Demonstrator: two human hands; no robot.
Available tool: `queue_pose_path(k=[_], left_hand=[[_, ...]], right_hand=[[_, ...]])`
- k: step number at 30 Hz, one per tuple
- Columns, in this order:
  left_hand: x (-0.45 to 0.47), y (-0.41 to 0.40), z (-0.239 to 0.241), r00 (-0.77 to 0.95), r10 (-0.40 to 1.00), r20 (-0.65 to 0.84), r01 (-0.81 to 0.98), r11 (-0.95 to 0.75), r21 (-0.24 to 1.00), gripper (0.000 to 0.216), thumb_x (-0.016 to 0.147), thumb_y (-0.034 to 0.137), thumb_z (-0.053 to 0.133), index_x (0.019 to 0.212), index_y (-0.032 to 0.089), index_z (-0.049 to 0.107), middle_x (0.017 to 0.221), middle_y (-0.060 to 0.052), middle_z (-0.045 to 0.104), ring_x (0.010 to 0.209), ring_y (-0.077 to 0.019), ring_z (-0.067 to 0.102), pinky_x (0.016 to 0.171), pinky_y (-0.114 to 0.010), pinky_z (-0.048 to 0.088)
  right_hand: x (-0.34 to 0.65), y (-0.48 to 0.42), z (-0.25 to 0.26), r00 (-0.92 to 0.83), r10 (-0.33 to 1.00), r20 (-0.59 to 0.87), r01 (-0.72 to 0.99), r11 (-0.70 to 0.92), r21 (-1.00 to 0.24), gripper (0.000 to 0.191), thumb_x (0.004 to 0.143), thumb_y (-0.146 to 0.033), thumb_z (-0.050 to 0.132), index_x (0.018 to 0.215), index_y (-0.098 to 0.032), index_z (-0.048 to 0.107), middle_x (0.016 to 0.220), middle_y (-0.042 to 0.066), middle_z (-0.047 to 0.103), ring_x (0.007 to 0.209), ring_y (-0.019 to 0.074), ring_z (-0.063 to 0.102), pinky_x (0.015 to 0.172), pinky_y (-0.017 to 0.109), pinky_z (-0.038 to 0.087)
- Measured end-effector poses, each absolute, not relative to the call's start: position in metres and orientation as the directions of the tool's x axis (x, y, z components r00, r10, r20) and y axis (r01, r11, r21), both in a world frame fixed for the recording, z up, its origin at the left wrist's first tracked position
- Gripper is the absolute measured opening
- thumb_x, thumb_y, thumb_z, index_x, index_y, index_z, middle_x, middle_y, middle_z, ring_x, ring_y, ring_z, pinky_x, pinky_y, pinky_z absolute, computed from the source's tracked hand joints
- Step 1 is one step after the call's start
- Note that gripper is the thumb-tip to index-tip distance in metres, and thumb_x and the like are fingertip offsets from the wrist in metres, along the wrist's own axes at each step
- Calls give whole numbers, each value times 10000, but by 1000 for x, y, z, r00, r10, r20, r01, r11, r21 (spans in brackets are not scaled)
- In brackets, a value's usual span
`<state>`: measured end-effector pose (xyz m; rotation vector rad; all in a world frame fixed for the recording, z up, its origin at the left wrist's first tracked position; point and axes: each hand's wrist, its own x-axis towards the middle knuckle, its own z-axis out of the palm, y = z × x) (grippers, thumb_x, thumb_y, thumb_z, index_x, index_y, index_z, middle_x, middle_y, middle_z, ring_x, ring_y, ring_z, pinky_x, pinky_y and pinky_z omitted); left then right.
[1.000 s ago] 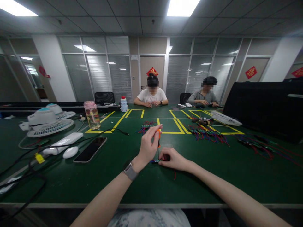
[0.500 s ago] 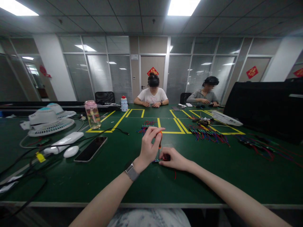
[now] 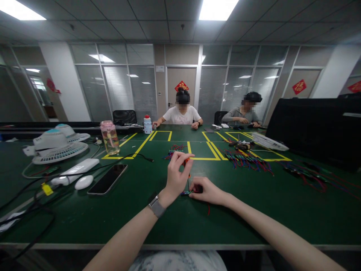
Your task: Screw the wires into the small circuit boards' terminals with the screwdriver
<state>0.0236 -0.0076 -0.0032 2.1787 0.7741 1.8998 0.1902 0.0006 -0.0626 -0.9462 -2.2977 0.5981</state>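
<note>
My left hand (image 3: 176,172) is closed at the fingertips around the orange and black handle of a screwdriver (image 3: 188,183). The shaft points down, nearly upright, to a small green circuit board (image 3: 185,193) on the table. Whether the tip sits in a screw is too small to tell. My right hand (image 3: 209,190) pinches the right end of the board, its palm side low against the table. A red wire (image 3: 208,210) sticks out below that hand; dark red wire also shows within its curled fingers.
Beyond my hands lies a bundle of wired circuit boards (image 3: 175,151); a larger pile (image 3: 248,160) is to the right. At left are a phone (image 3: 107,179), a white earbud case (image 3: 84,182), a power strip (image 3: 76,171) and a bottle (image 3: 109,137). Two people sit opposite.
The screwdriver's handle has tipped slightly left in my left fingers. My right hand stays on the board. Across the table, the person in white has moved their hands apart.
</note>
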Motion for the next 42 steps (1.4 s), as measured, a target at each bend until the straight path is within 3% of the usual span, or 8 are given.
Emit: queue_pose_path(k=[3,6,16,21,25,31,37,42], left_hand=[[24,-7,-6,99,518,850,210,-845,491,299,969,223,376,1144,217,618,1073,-66,601,955,-154,599,830,-287,486],[26,-5,-7,110,554,825,156,-830,536,309,969,224,382,1204,215,581,1173,-78,608,996,-161,621,849,-294,501],[25,-8,-5,40,456,889,300,-854,424,147,885,241,568,984,193,666,903,-42,605,836,-144,583,753,-272,483],[25,-9,-5,75,510,857,232,-845,482,302,966,211,371,1140,209,618,1098,-82,622,990,-168,605,847,-306,498],[27,-7,-6,58,532,845,190,-836,514,263,945,219,442,1143,201,614,1095,-84,642,941,-166,631,804,-293,519],[26,-7,-5,7,473,881,300,-842,449,123,866,240,597,955,195,670,899,-39,590,840,-147,581,758,-276,484],[25,-7,-7,65,541,839,206,-830,519,302,970,232,368,1149,210,610,1095,-77,610,992,-173,595,853,-321,498],[27,-6,-8,65,573,817,165,-814,557,272,952,234,426,1165,217,593,1081,-70,628,940,-191,625,801,-329,518]], right_hand=[[190,2,-64,-579,743,337,483,645,-592,91,731,-190,696,773,-143,631,689,-23,532,612,106,483,564,210,375],[190,3,-66,-576,745,337,481,642,-597,99,727,-197,700,771,-144,629,689,-25,526,610,103,480,559,207,368],[191,2,-67,-579,740,343,475,648,-596,95,732,-194,692,783,-148,626,683,-27,530,612,105,482,558,207,367],[190,3,-67,-582,741,334,477,644,-599,100,746,-218,689,794,-150,634,694,-22,538,608,104,483,555,207,372],[190,2,-65,-582,741,335,482,646,-592,102,745,-222,693,787,-150,635,698,-20,539,614,107,486,562,210,375],[191,1,-64,-580,742,335,476,643,-600,91,735,-197,690,779,-147,627,687,-26,529,612,105,482,564,209,367],[189,2,-64,-572,756,319,485,625,-612,99,728,-213,695,762,-151,626,688,-21,534,602,108,476,557,215,375],[190,2,-64,-575,753,319,480,626,-614,96,732,-222,687,754,-158,618,694,-15,539,599,115,483,548,227,374]])
